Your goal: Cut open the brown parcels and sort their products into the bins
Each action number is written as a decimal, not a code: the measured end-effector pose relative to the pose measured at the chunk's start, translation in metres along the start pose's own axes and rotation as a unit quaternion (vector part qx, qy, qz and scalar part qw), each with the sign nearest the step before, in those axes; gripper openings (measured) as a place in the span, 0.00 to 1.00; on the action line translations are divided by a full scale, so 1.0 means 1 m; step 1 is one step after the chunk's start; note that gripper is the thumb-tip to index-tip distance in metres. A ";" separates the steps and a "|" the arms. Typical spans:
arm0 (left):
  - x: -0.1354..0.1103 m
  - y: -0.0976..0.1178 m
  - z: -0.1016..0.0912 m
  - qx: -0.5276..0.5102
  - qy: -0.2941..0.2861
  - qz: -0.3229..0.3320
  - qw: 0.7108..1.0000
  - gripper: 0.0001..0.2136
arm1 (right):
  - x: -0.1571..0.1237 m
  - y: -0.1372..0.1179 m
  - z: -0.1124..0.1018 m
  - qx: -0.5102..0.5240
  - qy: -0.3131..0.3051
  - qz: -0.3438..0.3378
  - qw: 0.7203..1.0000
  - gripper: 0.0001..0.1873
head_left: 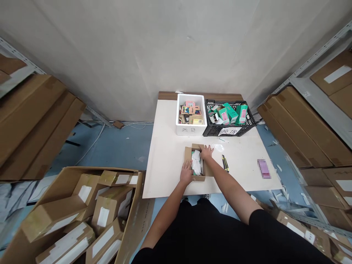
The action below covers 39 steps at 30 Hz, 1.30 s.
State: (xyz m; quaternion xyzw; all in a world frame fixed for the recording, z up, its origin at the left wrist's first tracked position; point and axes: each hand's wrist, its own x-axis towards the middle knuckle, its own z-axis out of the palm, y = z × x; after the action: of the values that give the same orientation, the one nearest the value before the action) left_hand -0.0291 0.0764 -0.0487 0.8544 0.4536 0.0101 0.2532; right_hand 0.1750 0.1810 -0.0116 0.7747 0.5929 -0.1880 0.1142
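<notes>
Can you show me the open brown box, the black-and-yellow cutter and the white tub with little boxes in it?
Open brown box (188,153): head view, on its left flap.
Black-and-yellow cutter (225,163): head view, mid-handle.
White tub (189,130): head view, on its front wall.

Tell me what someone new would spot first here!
Probably the bright green boxes in the black crate, toward the back of the white table. Next, the hands on the small open box nearer the front. Then the big carton of brown boxes, left of the table.
</notes>
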 end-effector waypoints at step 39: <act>0.007 0.004 0.007 -0.024 0.016 -0.006 1.000 0.10 | -0.065 -0.012 0.029 0.089 0.047 -0.131 0.986 0.26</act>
State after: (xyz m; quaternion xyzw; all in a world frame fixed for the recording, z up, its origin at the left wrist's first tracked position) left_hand -0.0201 0.0764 -0.0547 0.8451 0.4619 0.0330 0.2670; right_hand 0.1438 0.1159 -0.0091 0.7054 0.6750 -0.2163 -0.0089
